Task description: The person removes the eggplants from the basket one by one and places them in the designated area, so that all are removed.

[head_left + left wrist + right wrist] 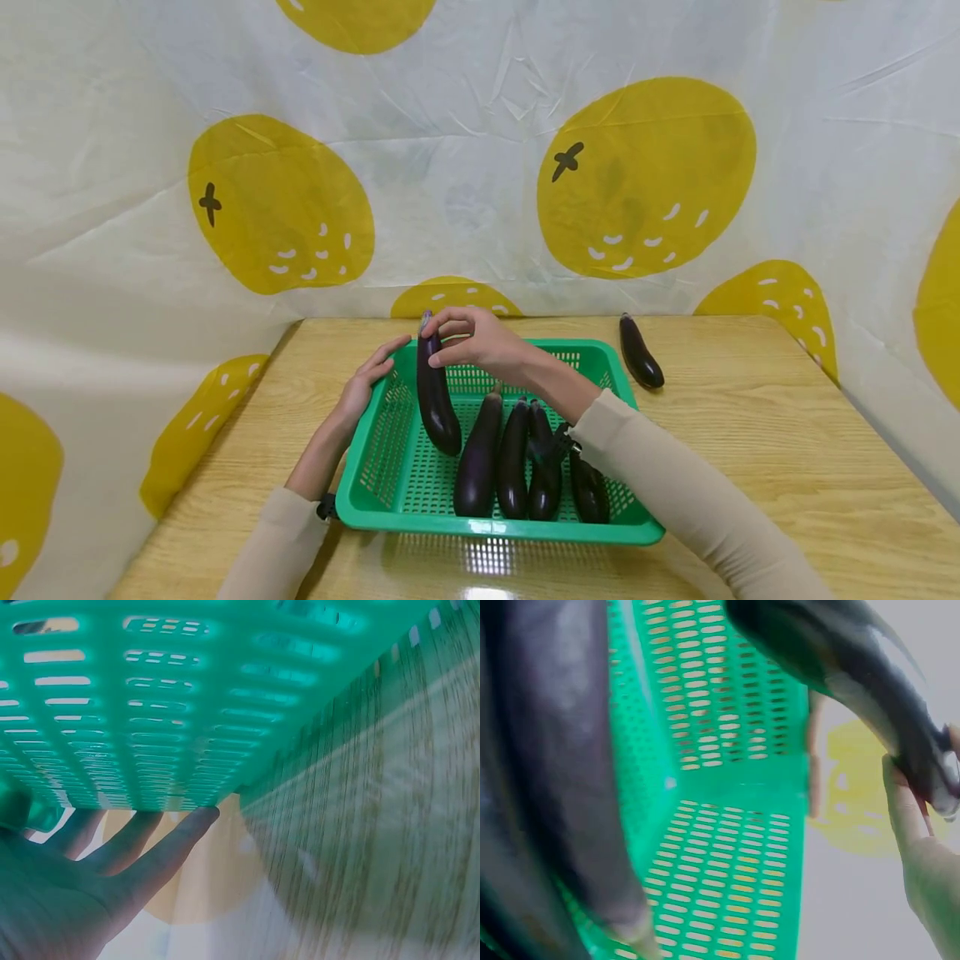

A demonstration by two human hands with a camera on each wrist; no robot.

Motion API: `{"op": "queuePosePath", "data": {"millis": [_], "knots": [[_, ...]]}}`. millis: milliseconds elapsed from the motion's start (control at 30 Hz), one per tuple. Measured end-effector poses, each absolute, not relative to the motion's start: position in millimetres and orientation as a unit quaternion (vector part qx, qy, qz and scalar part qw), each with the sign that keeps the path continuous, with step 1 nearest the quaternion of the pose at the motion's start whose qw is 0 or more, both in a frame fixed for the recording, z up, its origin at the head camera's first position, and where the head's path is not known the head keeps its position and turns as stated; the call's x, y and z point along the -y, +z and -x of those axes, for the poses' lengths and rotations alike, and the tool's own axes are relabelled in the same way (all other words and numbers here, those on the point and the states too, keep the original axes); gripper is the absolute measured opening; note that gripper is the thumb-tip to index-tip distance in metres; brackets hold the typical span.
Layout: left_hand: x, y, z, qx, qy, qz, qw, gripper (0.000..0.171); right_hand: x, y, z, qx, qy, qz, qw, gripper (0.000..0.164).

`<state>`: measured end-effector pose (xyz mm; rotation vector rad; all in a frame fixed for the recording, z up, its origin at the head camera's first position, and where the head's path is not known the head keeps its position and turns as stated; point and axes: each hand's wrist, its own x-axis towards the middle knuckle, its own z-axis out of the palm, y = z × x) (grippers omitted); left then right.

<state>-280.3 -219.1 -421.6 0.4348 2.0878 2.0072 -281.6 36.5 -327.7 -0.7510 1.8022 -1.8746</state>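
My right hand [483, 340] pinches a dark purple eggplant [437, 408] near its stem end. That eggplant hangs tilted over the left part of the green plastic basket [495, 527], its thick end lowest. In the right wrist view, the fingers and thumb close on the narrow end of the held eggplant [855, 667]. My left hand [362, 385] rests at the basket's left rim near the back corner. The left wrist view has its fingers [161, 859] stretched out against the rim. Several eggplants [480, 467] lie side by side in the basket's middle and right.
Another eggplant [641, 354] lies on the wooden table [765, 417], behind and right of the basket. A pale cloth [465, 183] with large yellow fruit prints hangs behind the table and along its sides.
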Motion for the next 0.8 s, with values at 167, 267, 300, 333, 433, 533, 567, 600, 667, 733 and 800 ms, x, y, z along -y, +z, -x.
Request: {"op": "queuePosePath", "data": {"millis": [167, 267, 300, 333, 433, 533, 567, 600, 667, 733, 800], "knots": [[219, -422, 281, -0.709, 0.683, -0.144, 0.102, 0.050, -43, -316, 280, -0.628, -0.694, 0.286, 0.206, 0.027], [219, -423, 282, -0.708, 0.684, -0.143, 0.104, 0.051, -46, -311, 278, -0.617, -0.698, 0.295, 0.214, 0.033], [219, -423, 282, -0.709, 0.682, -0.144, 0.104, 0.051, -47, -310, 278, -0.612, -0.699, 0.298, 0.219, 0.035], [220, -423, 282, -0.710, 0.682, -0.144, 0.104, 0.051, -48, -309, 277, -0.608, -0.699, 0.302, 0.223, 0.038], [220, -423, 282, -0.714, 0.677, -0.143, 0.104, 0.051, -52, -305, 275, -0.601, -0.698, 0.312, 0.232, 0.047], [220, -423, 281, -0.718, 0.674, -0.142, 0.100, 0.051, -56, -304, 275, -0.602, -0.693, 0.322, 0.231, 0.053], [219, -423, 281, -0.719, 0.673, -0.143, 0.100, 0.051, -58, -303, 275, -0.604, -0.691, 0.323, 0.229, 0.054], [219, -423, 281, -0.720, 0.672, -0.143, 0.099, 0.051, -59, -303, 275, -0.605, -0.690, 0.325, 0.228, 0.055], [219, -423, 281, -0.719, 0.672, -0.144, 0.098, 0.051, -63, -302, 275, -0.607, -0.689, 0.326, 0.226, 0.055], [219, -423, 281, -0.719, 0.673, -0.145, 0.098, 0.051, -66, -301, 275, -0.605, -0.690, 0.326, 0.227, 0.055], [218, -422, 282, -0.718, 0.674, -0.145, 0.097, 0.051, -70, -300, 275, -0.601, -0.693, 0.327, 0.226, 0.054]]}}
